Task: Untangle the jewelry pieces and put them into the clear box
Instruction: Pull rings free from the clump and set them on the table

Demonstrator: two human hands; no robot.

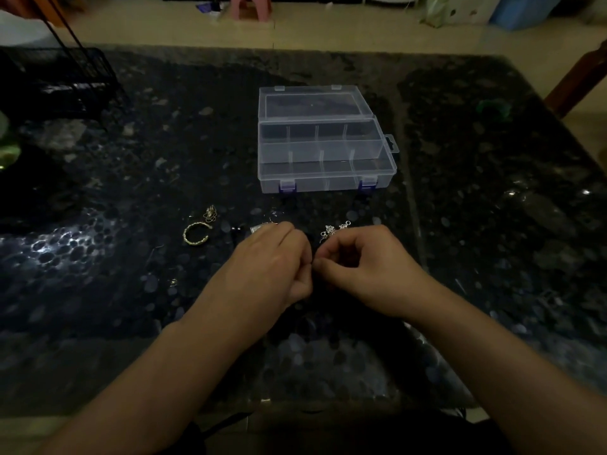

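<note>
The clear box stands open on the dark table, lid tipped back, its compartments showing nothing inside. In front of it my left hand and my right hand meet with curled fingers, pinching something thin and dark between them; I cannot make out what it is. A silvery chain tangle lies just beyond my right hand's fingers. A gold bangle and a small gold cluster lie to the left. A small pale piece peeks out past my left knuckles.
A black wire rack stands at the table's far left. A green object sits at the far right near a wooden chair. A pink stool stands on the floor beyond the table.
</note>
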